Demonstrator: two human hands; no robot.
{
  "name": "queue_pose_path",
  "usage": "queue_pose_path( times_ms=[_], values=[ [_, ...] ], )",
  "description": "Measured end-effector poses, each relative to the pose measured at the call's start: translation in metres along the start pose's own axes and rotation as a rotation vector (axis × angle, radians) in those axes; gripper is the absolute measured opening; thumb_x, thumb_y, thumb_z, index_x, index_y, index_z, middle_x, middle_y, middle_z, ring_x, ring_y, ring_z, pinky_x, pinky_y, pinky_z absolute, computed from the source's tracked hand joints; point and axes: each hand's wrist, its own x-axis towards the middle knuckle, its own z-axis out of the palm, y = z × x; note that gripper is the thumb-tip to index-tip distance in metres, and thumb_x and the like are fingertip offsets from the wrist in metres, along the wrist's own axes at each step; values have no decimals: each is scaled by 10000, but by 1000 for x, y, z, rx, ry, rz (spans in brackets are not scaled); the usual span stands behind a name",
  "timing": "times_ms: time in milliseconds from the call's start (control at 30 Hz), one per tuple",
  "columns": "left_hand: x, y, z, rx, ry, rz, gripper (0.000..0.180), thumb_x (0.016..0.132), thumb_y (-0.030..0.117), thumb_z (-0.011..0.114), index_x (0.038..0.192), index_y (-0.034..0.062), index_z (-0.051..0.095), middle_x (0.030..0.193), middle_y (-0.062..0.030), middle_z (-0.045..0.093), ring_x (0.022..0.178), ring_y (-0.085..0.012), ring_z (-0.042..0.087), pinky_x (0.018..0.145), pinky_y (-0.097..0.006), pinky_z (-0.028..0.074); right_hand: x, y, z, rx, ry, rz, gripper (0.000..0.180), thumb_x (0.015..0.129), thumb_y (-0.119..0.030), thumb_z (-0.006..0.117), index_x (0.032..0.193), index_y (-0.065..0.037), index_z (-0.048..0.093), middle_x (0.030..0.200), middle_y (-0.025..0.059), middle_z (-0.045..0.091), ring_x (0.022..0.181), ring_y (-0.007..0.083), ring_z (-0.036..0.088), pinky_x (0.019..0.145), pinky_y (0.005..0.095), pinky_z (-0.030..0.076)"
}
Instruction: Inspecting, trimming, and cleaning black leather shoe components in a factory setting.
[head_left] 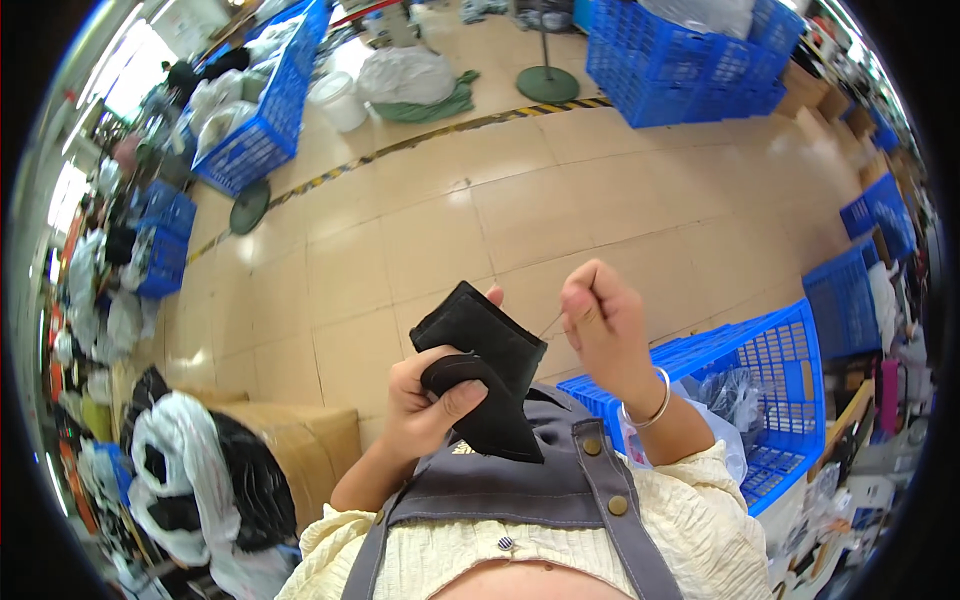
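So the left hand pinches a folded black piece, the right hand (with bangle) a thread.

Cream crinkled blouse, grey apron, silver bracelet

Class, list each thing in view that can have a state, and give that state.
Left hand: gripping
Right hand: raised, fingers pinched
Flat, black, wallet-like piece: held, lower part bent
Thin thread-like strand: taut-looking
Blue lattice plastic crate: open-topped, partly filled
Round white plastic bucket: upright
White plastic bag: crumpled
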Motion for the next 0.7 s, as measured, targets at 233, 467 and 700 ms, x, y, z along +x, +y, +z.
queue_pose_path(
  times_ms=[233, 467, 700],
  values=[
    [130, -27, -26, 8, -203, 66, 225, 786, 199, 639, 692, -2, 600, 794, -135, 641, 1045, -331, 533, 1043, -491, 165, 86, 11, -41, -118, 71, -213, 221, 900, -182, 503, 739, -32, 479, 535, 19, 466, 478, 66, 468, 416, 236, 342],
    [275, -47, -44, 104, -454, -75, 141, 799, 99, 637, 796, -35, 594, 609, -13, 540, 540, -70, 464, 481, -203, 337, 189, 24, -60, -733, 345, -544, 158, 857, -132, 540, 738, -29, 541, 575, 46, 494, 472, 96, 487, 418, 283, 372],
    [407, -97, 14, -42, -755, -83, 121, 817, 82, 615, 808, -36, 588, 674, -29, 583, 620, -63, 516, 537, -194, 388, 165, 90, -207, 585, 650, -82, 209, 899, -217, 510, 832, -31, 578, 600, 9, 519, 456, 79, 442, 406, 200, 334]
  ],
)
